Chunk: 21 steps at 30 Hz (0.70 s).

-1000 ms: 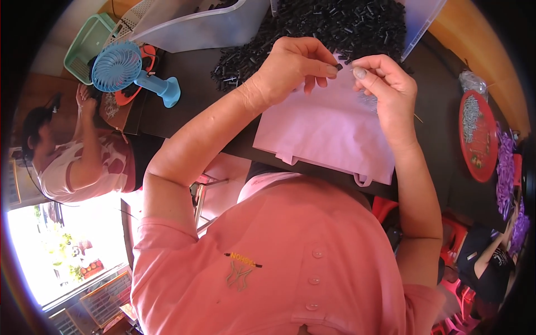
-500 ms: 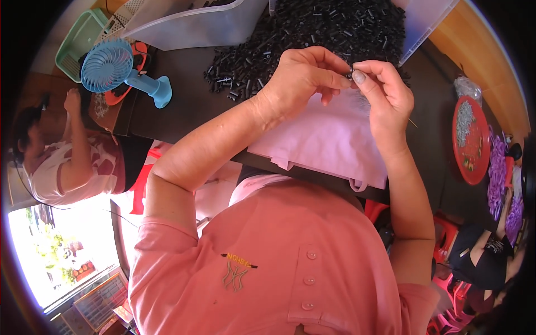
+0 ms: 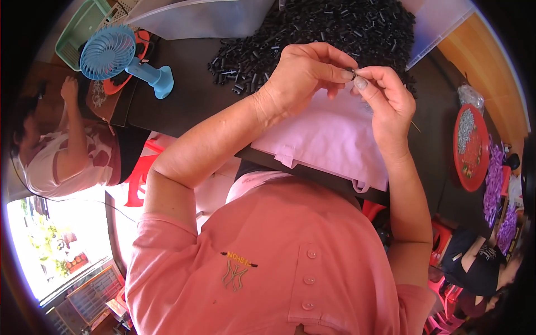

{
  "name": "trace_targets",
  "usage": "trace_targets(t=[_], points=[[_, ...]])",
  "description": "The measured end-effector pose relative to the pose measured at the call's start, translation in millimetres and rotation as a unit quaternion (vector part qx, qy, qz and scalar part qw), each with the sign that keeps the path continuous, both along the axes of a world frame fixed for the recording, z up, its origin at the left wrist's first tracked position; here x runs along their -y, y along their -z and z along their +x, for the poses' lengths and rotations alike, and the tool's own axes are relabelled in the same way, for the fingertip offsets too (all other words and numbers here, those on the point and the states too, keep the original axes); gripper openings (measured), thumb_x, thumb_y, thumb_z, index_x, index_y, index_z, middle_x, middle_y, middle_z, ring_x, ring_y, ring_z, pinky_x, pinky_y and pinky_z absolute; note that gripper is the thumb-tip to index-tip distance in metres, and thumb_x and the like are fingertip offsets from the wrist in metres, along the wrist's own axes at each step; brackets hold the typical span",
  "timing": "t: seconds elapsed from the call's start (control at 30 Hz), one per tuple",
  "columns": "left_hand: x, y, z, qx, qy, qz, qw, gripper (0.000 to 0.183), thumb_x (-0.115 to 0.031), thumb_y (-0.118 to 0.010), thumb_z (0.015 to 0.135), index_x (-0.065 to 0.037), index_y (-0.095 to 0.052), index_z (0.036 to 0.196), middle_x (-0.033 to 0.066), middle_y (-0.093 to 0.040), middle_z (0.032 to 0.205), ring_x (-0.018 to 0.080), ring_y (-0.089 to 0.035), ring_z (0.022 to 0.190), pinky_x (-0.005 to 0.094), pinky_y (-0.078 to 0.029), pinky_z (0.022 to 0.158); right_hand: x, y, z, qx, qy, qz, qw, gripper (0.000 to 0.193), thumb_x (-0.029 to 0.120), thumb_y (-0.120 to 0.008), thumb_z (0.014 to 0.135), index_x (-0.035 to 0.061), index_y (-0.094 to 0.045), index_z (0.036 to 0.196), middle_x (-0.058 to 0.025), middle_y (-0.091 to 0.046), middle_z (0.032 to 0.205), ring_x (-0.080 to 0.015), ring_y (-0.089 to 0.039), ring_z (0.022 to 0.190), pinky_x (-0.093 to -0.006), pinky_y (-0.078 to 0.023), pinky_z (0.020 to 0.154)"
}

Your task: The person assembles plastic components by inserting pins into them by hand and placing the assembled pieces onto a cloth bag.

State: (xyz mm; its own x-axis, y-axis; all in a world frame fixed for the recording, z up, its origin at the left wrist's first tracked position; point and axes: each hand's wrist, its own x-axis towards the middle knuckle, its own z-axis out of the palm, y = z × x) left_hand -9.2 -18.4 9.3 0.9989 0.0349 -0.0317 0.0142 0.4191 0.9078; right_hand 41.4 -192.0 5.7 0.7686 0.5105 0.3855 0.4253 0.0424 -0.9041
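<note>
My left hand (image 3: 310, 70) and my right hand (image 3: 385, 92) meet fingertip to fingertip above the near edge of a large heap of small black cylindrical pieces (image 3: 335, 33). Between the pinched thumbs and forefingers is a small dark piece (image 3: 353, 73), mostly covered by the fingers. It resembles the pieces in the heap, but its exact kind cannot be made out. Under my hands a pink cloth bag (image 3: 329, 139) lies flat on the dark table (image 3: 195, 106), its strap loops hanging at the near edge. A thin stick-like end (image 3: 415, 127) shows beside my right wrist.
A blue fan (image 3: 109, 53) stands at the left, near a green basket (image 3: 78, 33). Translucent plastic bins (image 3: 206, 22) flank the heap. On the right sits a red tray (image 3: 474, 162) with small silvery pieces, beside purple strips (image 3: 492, 178). Other people sit left and right.
The view has shifted slightly. My hands stay pinched together in nearly the same place, with the left fingertips a little closer to the right ones.
</note>
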Motion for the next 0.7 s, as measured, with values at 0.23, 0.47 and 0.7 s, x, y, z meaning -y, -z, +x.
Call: trace_targets(t=[0.23,0.47,0.7], points=[[1.8,3.3,-0.9,0.024,-0.014,0.068,0.997,0.017,0.001,-0.066,0.085,0.005,-0.066,0.102,0.0100,-0.068,0.088,0.0143,-0.064,0.072,0.0242,-0.051,0.054,0.0,-2.9,0.4,-0.040,0.006,0.000,0.999,0.007,0.005,-0.062,0.091,0.0000,-0.064,0.095,-0.0006,-0.063,0.079,-0.0069,-0.057,0.072,-0.0207,-0.046,0.066],[3.8,13.7,1.8,0.231,-0.073,0.372,0.896,0.036,0.004,-0.065,0.083,-0.006,-0.061,0.117,0.0048,-0.065,0.082,0.0116,-0.063,0.072,0.0248,-0.052,0.062,2.7,-5.9,7.1,-0.007,-0.009,-0.083,0.996,0.006,0.005,-0.062,0.089,-0.0003,-0.063,0.089,-0.0018,-0.062,0.073,-0.0073,-0.055,0.068,-0.0223,-0.044,0.062],[7.9,11.9,1.1,0.329,-0.094,0.505,0.793,0.050,0.009,-0.064,0.076,-0.006,-0.057,0.122,0.0095,-0.065,0.085,0.0218,-0.066,0.078,0.0303,-0.054,0.068,3.8,-4.9,9.1,0.014,-0.004,-0.116,0.993,0.005,0.003,-0.062,0.087,-0.0012,-0.062,0.088,-0.0038,-0.062,0.072,-0.0084,-0.054,0.064,-0.0249,-0.045,0.059]])
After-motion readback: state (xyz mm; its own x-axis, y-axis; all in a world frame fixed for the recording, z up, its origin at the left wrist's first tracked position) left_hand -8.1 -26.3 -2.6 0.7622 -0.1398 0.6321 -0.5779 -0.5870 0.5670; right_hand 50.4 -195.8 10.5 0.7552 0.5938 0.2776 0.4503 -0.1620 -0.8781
